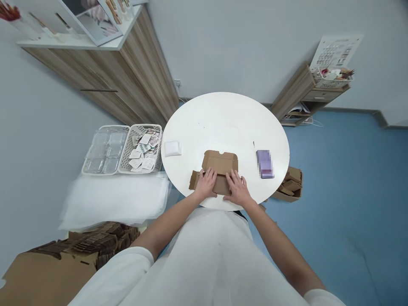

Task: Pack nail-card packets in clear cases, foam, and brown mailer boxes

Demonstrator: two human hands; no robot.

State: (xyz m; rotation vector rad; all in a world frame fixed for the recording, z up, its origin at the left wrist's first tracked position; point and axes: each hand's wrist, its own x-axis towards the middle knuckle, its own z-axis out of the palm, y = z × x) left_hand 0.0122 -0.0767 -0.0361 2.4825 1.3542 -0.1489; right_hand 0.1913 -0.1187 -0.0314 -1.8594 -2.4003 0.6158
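Straddling an unfolded cardboard mailer box (pixel 219 160), near 6 o'clock on the white table (pixel 225 114): left hand (pixel 206 183) at its left, right hand (pixel 237 188) at its right. Fingers bent against the cardboard, unclenched; whether pinching it, cannot tell. White packet (pixel 172 148) at 9 o'clock; purple pack (pixel 265 163), blurred, between 3 and 4

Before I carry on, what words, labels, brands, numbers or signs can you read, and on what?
None are legible.
Printed packets: too small.
Printed sheet at right: too small and blurred.
Purple item: pixelated, unreadable.
Brown cardboard under the hands: no lettering visible.
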